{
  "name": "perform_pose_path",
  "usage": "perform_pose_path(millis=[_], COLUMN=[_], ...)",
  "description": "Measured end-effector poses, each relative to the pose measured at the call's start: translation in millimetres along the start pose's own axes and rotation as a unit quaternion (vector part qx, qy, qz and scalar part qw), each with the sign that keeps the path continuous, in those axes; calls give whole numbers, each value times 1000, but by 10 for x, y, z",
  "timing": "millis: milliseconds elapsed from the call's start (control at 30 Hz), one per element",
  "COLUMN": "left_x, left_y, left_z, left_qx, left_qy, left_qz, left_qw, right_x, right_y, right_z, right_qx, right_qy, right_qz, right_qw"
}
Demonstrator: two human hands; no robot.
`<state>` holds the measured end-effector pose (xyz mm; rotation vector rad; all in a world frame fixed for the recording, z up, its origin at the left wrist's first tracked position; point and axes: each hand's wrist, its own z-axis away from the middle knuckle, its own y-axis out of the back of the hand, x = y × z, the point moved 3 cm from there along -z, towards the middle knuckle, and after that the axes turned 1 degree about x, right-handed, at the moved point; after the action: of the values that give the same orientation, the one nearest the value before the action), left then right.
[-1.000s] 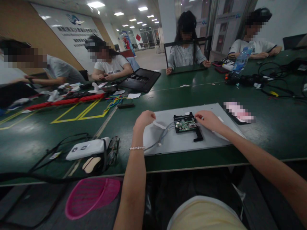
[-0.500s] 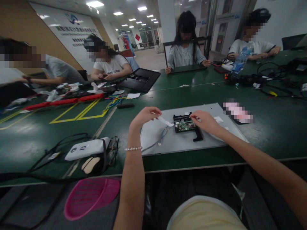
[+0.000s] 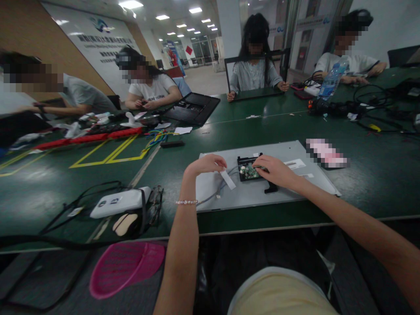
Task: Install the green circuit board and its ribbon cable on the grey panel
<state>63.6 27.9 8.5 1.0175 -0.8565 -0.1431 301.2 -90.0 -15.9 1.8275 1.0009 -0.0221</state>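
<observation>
Center of the frame: one circuit board, seated in one black bracket on one grey panel. Your left hand has its thumb and fingertips pinched on one white strip, which slants across the grey cable left of the board. Your right hand lies over the board's right part, fingers close together; whether they grip anything cannot be told. Two white labels sit on the panel, right of that hand, their print too small to read. Lower left: one computer mouse, one pink basket. Upper right: one water bottle. Across the top: four co-workers; one white shirt, upper left, reads "NEW YORK". The wall sign, upper left, carries one blue logo above blurred lettering.
</observation>
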Motion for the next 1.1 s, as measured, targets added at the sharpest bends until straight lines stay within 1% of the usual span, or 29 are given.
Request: perform_pose_path(millis=[67,133,200,267,333,433,500,567,667,800,933,1100], left_x=[36,105,194,287,370,443,446,417,347,265,223,197], left_y=[10,36,66,76,53,-27,-86,-136,-204,-305,-353,-352], left_z=[16,42,73,103,123,133,119,84,3,-93,-135,-138], left_qx=[7,30,59,67,39,-49,-100,-119,-108,-111,-107,-109], left_qy=[-3,-9,-25,-50,-80,-108,-107,-99,-83,-64,-54,-45], left_qz=[-4,-12,-13,0,23,53,49,28,-12,-48,-50,-42], left_qw=[1000,999,998,996,996,992,988,988,991,991,992,992], right_x=[-46,-96,-151,-209,-271,-364,-420,-470,-526,-555,-559,-552], right_y=[-28,-57,-82,-102,-124,-174,-216,-261,-322,-373,-385,-391], right_z=[-2,-2,0,2,1,-2,-3,-2,3,10,18,24], right_qx=[-11,-23,-38,-52,-67,-89,-101,-113,-135,-157,-162,-169], right_qy=[14,35,60,83,107,145,167,187,210,218,221,219], right_qz=[-8,-13,-11,-6,-1,6,12,20,28,36,43,36], right_qw=[1000,999,997,995,992,985,981,976,968,963,961,960])
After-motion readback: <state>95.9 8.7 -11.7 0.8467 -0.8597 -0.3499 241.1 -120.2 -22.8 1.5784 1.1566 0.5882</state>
